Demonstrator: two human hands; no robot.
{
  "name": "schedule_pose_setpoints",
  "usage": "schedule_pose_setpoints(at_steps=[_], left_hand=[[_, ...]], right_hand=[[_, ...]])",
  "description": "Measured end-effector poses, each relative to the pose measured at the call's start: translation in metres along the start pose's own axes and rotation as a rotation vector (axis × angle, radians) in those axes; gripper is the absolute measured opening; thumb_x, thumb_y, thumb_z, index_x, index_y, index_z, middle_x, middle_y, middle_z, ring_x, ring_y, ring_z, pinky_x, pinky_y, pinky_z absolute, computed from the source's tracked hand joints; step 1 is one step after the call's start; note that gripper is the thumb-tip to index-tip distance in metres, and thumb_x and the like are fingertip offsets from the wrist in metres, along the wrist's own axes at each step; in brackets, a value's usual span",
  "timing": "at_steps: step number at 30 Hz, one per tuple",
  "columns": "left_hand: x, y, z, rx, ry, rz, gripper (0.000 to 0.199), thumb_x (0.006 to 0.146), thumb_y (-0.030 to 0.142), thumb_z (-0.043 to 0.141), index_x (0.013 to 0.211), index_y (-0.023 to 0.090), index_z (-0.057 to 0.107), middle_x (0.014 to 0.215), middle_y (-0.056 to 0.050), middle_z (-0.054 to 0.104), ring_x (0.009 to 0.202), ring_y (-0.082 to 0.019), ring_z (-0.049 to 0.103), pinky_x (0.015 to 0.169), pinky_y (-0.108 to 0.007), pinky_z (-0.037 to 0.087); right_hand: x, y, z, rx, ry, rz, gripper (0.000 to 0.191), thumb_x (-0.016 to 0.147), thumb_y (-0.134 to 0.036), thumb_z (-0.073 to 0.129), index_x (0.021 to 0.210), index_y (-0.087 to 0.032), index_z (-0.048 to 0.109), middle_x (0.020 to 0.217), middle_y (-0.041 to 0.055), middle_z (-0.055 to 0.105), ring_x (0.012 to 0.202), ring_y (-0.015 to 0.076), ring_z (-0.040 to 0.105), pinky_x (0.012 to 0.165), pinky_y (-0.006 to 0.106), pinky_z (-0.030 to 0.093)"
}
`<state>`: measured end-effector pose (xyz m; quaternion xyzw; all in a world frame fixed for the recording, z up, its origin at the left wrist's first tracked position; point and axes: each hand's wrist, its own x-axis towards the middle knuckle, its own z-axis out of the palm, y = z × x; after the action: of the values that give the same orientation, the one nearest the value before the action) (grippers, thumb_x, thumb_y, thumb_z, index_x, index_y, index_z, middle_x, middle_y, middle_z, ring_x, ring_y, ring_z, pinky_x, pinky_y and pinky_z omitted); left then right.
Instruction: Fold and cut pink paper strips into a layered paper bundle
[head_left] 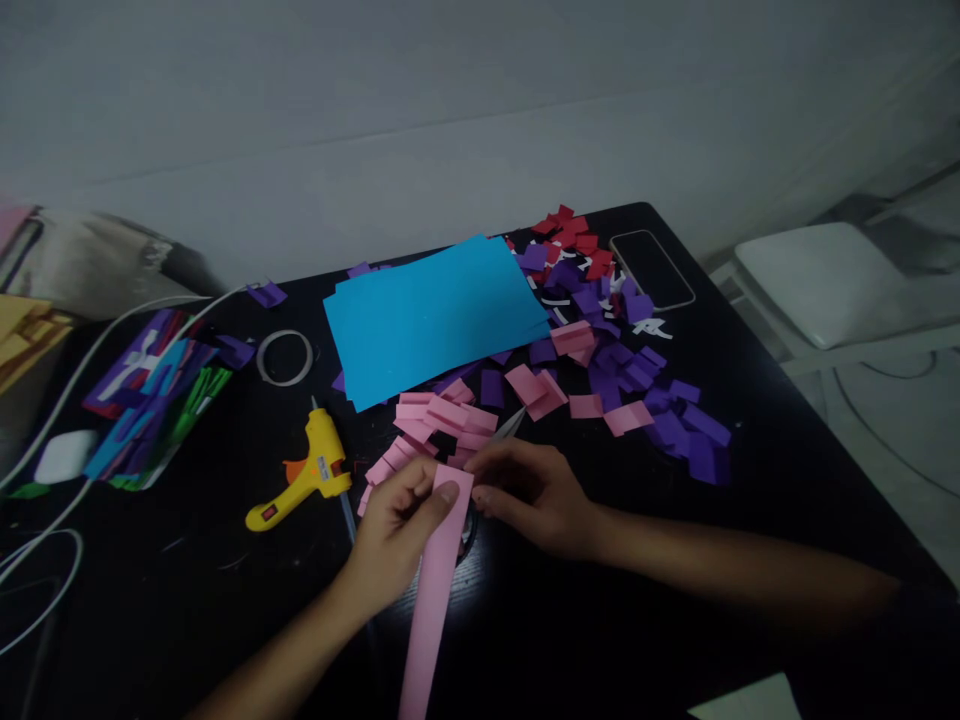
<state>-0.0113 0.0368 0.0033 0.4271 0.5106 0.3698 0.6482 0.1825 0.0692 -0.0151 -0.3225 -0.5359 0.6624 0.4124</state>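
Note:
My left hand (pixel 397 520) pinches a long pink paper strip (pixel 431 610) close to its upper end, thumb lying on top. The strip hangs down past the bottom of the view. At the strip's upper right corner, my right hand (pixel 536 495) has its thumb and curled forefinger at the edge. Behind the hands is a pair of scissors (pixel 510 425); its blades point up and right, and its handles are mostly hidden under the hands. Folded pink paper pieces (pixel 442 415) lie heaped just beyond my fingers.
Blue paper sheets (pixel 439 320) lie at the back. Purple pieces (pixel 675 425) and red pieces (pixel 574 235) scatter rightward near a phone (pixel 652 270). Leftward are a yellow glue gun (pixel 319 470), a tape roll (pixel 285 358), colourful strips (pixel 154 400) and white cables (pixel 71 560).

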Motion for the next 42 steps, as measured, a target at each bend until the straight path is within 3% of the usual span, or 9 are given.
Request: schedule_pose_setpoints(at_steps=[11, 21, 31, 35, 42], left_hand=[[-0.001, 0.002, -0.003, 0.008, -0.038, -0.02, 0.034, 0.092, 0.05, 0.07, 0.083, 0.018, 0.064, 0.062, -0.001, 0.07, 0.047, -0.014, 0.064, 0.045, -0.022, 0.051], [-0.001, 0.006, -0.003, 0.005, -0.028, -0.009, 0.032, 0.091, 0.047, 0.072, 0.081, 0.017, 0.067, 0.063, -0.001, 0.07, 0.047, -0.013, 0.062, 0.044, -0.02, 0.047], [-0.008, 0.013, -0.004, 0.03, -0.028, 0.043, 0.034, 0.091, 0.048, 0.072, 0.082, 0.016, 0.068, 0.063, -0.002, 0.069, 0.05, -0.013, 0.061, 0.047, -0.02, 0.046], [-0.015, 0.012, -0.001, 0.024, -0.051, 0.01, 0.035, 0.09, 0.05, 0.072, 0.082, 0.016, 0.068, 0.063, -0.001, 0.067, 0.05, -0.012, 0.059, 0.046, -0.02, 0.044], [-0.016, 0.011, 0.001, 0.039, -0.077, 0.041, 0.033, 0.091, 0.046, 0.072, 0.082, 0.016, 0.067, 0.063, -0.001, 0.067, 0.053, -0.011, 0.058, 0.048, -0.02, 0.042]], right_hand=[[0.001, -0.001, 0.0, -0.113, -0.012, -0.034, 0.017, 0.089, -0.03, 0.078, 0.1, -0.017, 0.075, 0.089, 0.0054, 0.077, 0.078, 0.0164, 0.073, 0.074, 0.029, 0.06], [0.0, 0.001, 0.001, -0.057, 0.005, -0.007, 0.02, 0.086, -0.028, 0.081, 0.103, -0.019, 0.077, 0.09, 0.004, 0.078, 0.079, 0.0164, 0.074, 0.075, 0.029, 0.061], [0.001, -0.015, 0.003, -0.089, -0.011, -0.069, 0.018, 0.085, -0.028, 0.082, 0.101, -0.021, 0.079, 0.091, 0.0039, 0.079, 0.076, 0.0161, 0.074, 0.072, 0.028, 0.06], [-0.008, -0.012, 0.003, -0.105, -0.036, -0.015, 0.016, 0.085, -0.03, 0.082, 0.097, -0.02, 0.08, 0.086, 0.0037, 0.079, 0.074, 0.0162, 0.073, 0.07, 0.027, 0.059], [-0.015, -0.006, 0.004, -0.082, 0.028, 0.034, 0.017, 0.081, -0.033, 0.086, 0.094, -0.022, 0.081, 0.085, 0.0028, 0.078, 0.075, 0.0169, 0.073, 0.071, 0.028, 0.059]])
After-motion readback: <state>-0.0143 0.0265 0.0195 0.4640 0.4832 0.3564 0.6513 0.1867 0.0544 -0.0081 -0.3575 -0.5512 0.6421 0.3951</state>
